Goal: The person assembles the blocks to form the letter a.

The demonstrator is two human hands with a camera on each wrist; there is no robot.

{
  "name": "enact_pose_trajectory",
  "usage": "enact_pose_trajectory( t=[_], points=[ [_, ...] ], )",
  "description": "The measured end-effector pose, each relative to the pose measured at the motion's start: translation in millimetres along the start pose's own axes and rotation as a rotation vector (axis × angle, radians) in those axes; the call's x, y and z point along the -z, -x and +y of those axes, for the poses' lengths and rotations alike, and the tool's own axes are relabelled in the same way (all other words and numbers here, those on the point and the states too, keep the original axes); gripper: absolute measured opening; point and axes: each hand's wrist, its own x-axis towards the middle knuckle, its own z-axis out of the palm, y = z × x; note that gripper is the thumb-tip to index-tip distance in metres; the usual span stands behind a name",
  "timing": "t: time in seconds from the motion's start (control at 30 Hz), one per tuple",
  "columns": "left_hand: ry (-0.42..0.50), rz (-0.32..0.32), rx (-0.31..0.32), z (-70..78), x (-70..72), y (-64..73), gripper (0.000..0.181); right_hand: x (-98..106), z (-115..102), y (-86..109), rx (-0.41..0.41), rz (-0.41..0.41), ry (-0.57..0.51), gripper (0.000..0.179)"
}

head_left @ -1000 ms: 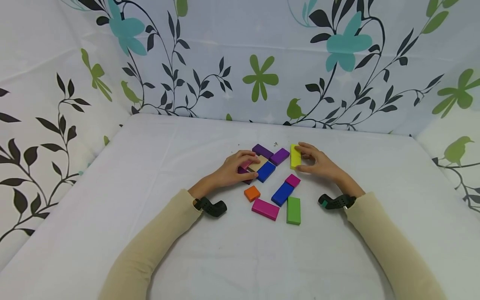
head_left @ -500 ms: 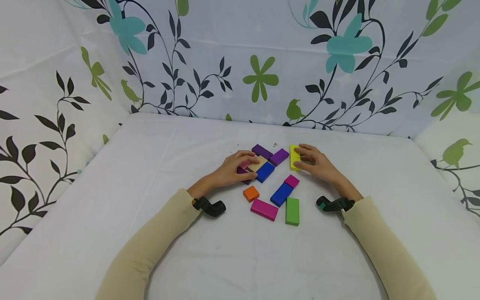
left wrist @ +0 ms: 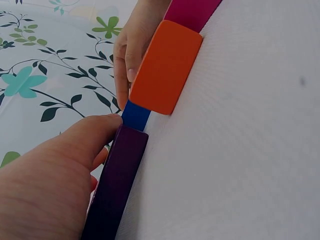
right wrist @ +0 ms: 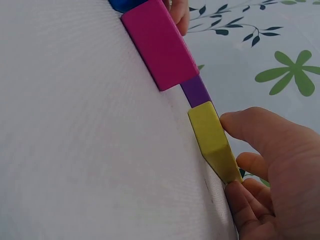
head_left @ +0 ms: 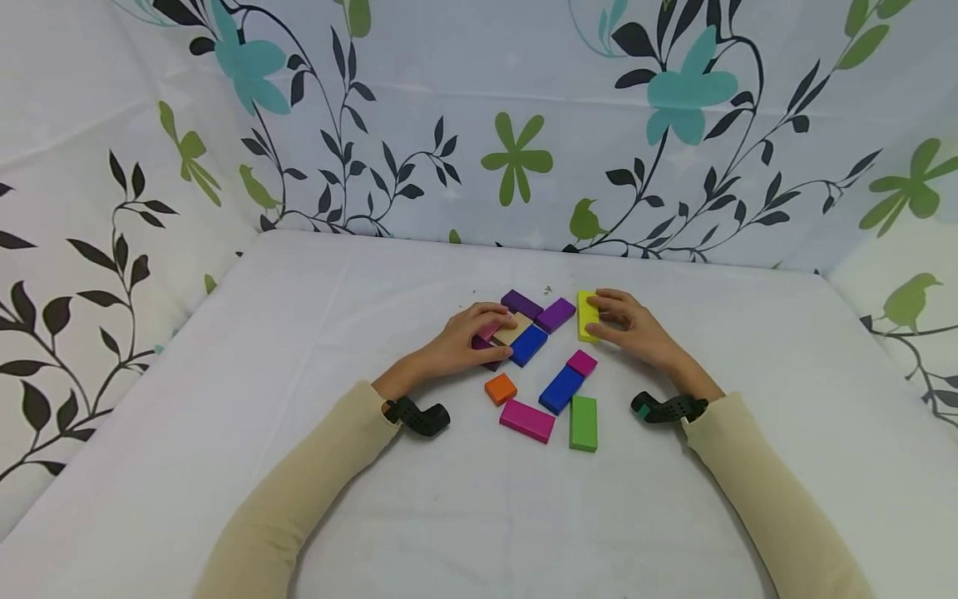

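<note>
In the head view, my left hand [head_left: 466,339] rests over a cluster of flat blocks, its fingers bent across a pink block [head_left: 488,329] and a tan block [head_left: 516,329]. Its thumb lies at the edge of a blue block [head_left: 528,344], beside a dark purple block [left wrist: 114,180]. Two purple blocks, one farther back [head_left: 521,303] and one to the right [head_left: 556,314], adjoin this cluster. My right hand [head_left: 632,324] holds an upright-lying yellow block [head_left: 585,316] on the table; the right wrist view shows thumb and fingertips against the yellow block [right wrist: 212,135].
Nearer me lie an orange block [head_left: 501,388], a long magenta block [head_left: 527,421], a green block [head_left: 584,423] and a second blue block [head_left: 561,390] with a small magenta block [head_left: 581,363] at its end. A patterned cloth [head_left: 419,108] stands behind the white table [head_left: 374,516].
My right thumb has shifted slightly up along the yellow block's edge. My left hand and the other blocks keep their places, apart from a small shift of the whole view.
</note>
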Motion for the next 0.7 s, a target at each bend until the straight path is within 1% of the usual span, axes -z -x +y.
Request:
enact_pose_trajectory(
  t=[0.27,0.53,0.7],
  points=[
    [0.006,0.006,-0.009,4.1,0.3,0.3,0.041,0.7,1.3,-0.6,-0.008,-0.004,0.003,0.056],
    [0.010,0.001,-0.006,-0.6,-0.6,0.0,0.041,0.6,3.6,-1.1,-0.001,-0.012,0.022,0.056],
    [0.015,0.007,-0.003,-1.3,-1.2,-1.2,0.041,0.5,1.6,-0.9,-0.013,-0.008,0.023,0.056]
  ],
)
